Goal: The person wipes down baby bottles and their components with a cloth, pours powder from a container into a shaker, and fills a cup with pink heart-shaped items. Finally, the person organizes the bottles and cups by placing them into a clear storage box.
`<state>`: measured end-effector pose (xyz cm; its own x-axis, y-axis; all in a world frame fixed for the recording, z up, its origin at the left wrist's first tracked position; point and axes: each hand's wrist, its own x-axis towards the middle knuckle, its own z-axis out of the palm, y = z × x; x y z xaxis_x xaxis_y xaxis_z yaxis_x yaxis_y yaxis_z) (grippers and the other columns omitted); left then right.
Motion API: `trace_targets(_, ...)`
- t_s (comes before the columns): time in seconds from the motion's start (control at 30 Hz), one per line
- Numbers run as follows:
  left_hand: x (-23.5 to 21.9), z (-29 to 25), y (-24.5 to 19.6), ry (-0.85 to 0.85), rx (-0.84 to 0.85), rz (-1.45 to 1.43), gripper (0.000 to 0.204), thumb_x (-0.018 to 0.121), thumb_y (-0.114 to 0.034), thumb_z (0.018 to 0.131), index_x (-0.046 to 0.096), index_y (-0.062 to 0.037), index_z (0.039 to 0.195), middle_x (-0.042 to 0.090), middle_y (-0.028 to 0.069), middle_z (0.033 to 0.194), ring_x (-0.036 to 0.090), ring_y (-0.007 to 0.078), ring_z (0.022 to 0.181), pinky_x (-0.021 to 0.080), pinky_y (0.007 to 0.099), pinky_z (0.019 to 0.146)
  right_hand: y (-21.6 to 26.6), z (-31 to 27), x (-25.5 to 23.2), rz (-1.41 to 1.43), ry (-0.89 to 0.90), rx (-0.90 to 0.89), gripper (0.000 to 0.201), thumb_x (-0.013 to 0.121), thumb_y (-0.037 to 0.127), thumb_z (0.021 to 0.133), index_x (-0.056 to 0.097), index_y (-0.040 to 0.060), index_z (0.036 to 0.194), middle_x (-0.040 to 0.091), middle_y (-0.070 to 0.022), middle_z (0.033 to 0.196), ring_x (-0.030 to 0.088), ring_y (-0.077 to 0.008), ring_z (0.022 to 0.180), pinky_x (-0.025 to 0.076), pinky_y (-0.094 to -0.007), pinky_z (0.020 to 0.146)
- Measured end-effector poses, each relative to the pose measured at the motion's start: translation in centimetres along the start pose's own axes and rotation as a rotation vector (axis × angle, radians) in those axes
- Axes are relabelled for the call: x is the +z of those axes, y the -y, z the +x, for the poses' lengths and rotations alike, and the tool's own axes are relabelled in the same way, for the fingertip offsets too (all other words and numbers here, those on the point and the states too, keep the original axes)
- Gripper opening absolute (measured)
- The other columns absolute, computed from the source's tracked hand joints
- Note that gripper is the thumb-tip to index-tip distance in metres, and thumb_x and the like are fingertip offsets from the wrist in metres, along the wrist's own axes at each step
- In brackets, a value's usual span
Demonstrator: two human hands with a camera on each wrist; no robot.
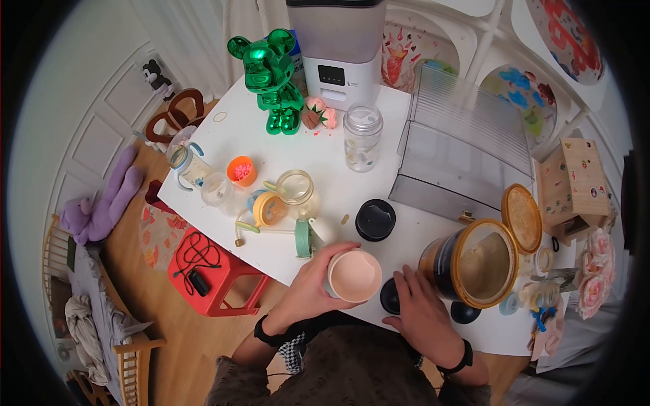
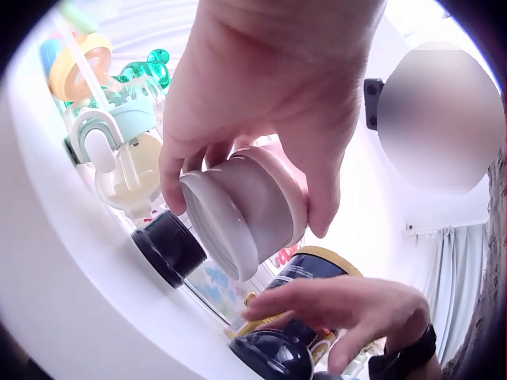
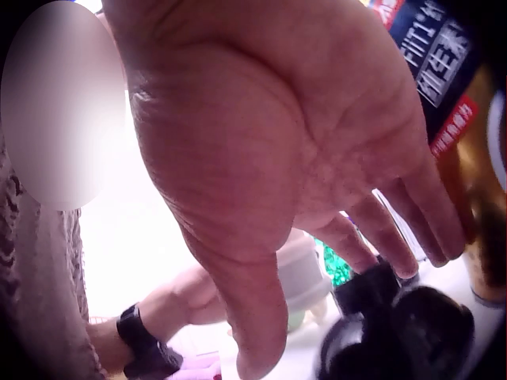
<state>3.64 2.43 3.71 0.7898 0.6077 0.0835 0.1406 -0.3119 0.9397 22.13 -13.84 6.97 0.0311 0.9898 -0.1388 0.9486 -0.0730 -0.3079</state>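
Observation:
My left hand grips a small cup, grey-white outside and pink inside, its mouth tipped toward the head camera. In the left wrist view the fingers and thumb wrap the cup from either side, above the table. My right hand reaches over a glossy black round-based piece, fingers fairly straight and thumb apart. The fingertips overlap black parts in the right wrist view. Beside that hand stands a large dark tub with a gold rim, holding pale powder. A black round lid-like piece lies ahead of the cup.
Left of the hands are a glass jar, a green-collared bottle and an orange cup. Farther back stand a clear bottle, a green bear figure and a grey plastic cover. A red stool is below the table.

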Motion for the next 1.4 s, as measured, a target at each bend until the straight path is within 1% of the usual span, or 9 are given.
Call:
trace_targets(0.33,2.2,-0.8,-0.8,0.015,-0.007,0.048,0.092,0.094,-0.023,0.065,0.045,-0.0092,0.142,0.057,0.0118,0.14,0.057,0.0314,0.129,0.048,0.0407,0.106,4.0,2.6,-1.3,0.245,-0.238,0.085,0.101,0.089,0.049,0.068,0.042,-0.0051,0.14,0.059,-0.022,0.114,0.066,-0.0364,0.098,0.057,-0.0426,0.077)
trace_targets(0.5,2.8,-1.5,-0.4,0.023,-0.048,0.117,0.096,0.095,-0.028,0.062,0.045,-0.0098,0.142,0.058,0.0142,0.137,0.052,0.0382,0.128,0.044,0.0435,0.107,3.6,3.0,-2.7,0.27,-0.418,-0.038,0.074,0.088,0.04,0.064,0.054,0.0009,0.117,0.06,-0.0097,0.092,0.067,-0.0275,0.066,0.055,-0.0367,0.055)
trace_targets(0.63,1.5,-1.2,-0.3,0.119,-0.013,0.05,0.089,0.094,-0.027,0.06,0.05,-0.01,0.135,0.061,0.0152,0.129,0.055,0.0392,0.123,0.044,0.0443,0.104,2.9,3.1,-2.8,0.304,-0.437,-0.138,0.075,0.088,0.036,0.063,0.054,0.0019,0.121,0.06,-0.0089,0.092,0.067,-0.0272,0.069,0.055,-0.037,0.057)
trace_targets(0.7,0.3,-0.3,-0.6,0.601,-0.054,0.071,0.083,0.092,-0.026,0.059,0.052,-0.0103,0.13,0.063,0.0151,0.123,0.058,0.0386,0.117,0.045,0.044,0.101,2.3,3.1,-4.1,0.43,-0.226,-0.346,0.076,0.087,0.034,0.063,0.054,0.0058,0.126,0.06,-0.0086,0.098,0.067,-0.0256,0.074,0.056,-0.0367,0.061)
trace_targets(0.8,0.5,0.2,-0.7,0.571,-0.033,-0.108,0.079,0.09,-0.026,0.061,0.053,-0.0111,0.129,0.064,0.0143,0.122,0.059,0.0372,0.115,0.045,0.0439,0.1,2.0,2.5,-5.8,0.458,0.073,-0.206,0.071,0.084,0.03,0.068,0.054,0.0098,0.129,0.057,-0.0113,0.114,0.065,-0.0299,0.093,0.056,-0.0408,0.074)
trace_targets(1.0,1.4,-0.6,-0.1,0.349,-0.131,0.048,0.088,0.09,-0.03,0.066,0.046,-0.0125,0.14,0.06,0.015,0.133,0.054,0.0422,0.123,0.045,0.0478,0.104,2.1,2.9,-5.1,0.277,-0.065,-0.431,0.062,0.081,0.026,0.075,0.055,0.0089,0.129,0.047,-0.0171,0.136,0.052,-0.0418,0.118,0.05,-0.0469,0.091)
trace_targets(1.1,2.5,-1.3,0.6,0.207,-0.109,0.061,0.09,0.091,-0.029,0.067,0.044,-0.0124,0.142,0.058,0.0153,0.137,0.053,0.0434,0.125,0.045,0.0485,0.105,3.9,3.1,-4.0,0.035,-0.406,-0.154,0.069,0.084,0.031,0.074,0.053,0.0047,0.129,0.05,-0.0178,0.131,0.06,-0.0377,0.106,0.054,-0.0428,0.082)
trace_targets(1.3,2.3,-1.3,1.5,0.158,0.003,0.044,0.092,0.092,-0.026,0.066,0.042,-0.0104,0.142,0.056,0.0155,0.138,0.053,0.0398,0.127,0.046,0.0466,0.105,4.3,2.6,-3.5,0.167,-0.192,-0.065,0.066,0.085,0.032,0.073,0.056,0.0034,0.126,0.054,-0.0163,0.12,0.062,-0.0283,0.069,0.053,-0.0376,0.059)
trace_targets(1.4,1.5,-1.4,1.6,0.276,-0.051,-0.035,0.091,0.093,-0.025,0.065,0.043,-0.0095,0.141,0.057,0.0155,0.136,0.054,0.0371,0.128,0.046,0.0449,0.104,4.2,2.4,-4.6,0.112,-0.038,-0.12,0.066,0.086,0.027,0.071,0.056,0.0093,0.128,0.053,-0.0147,0.127,0.065,-0.0326,0.096,0.056,-0.0395,0.07)
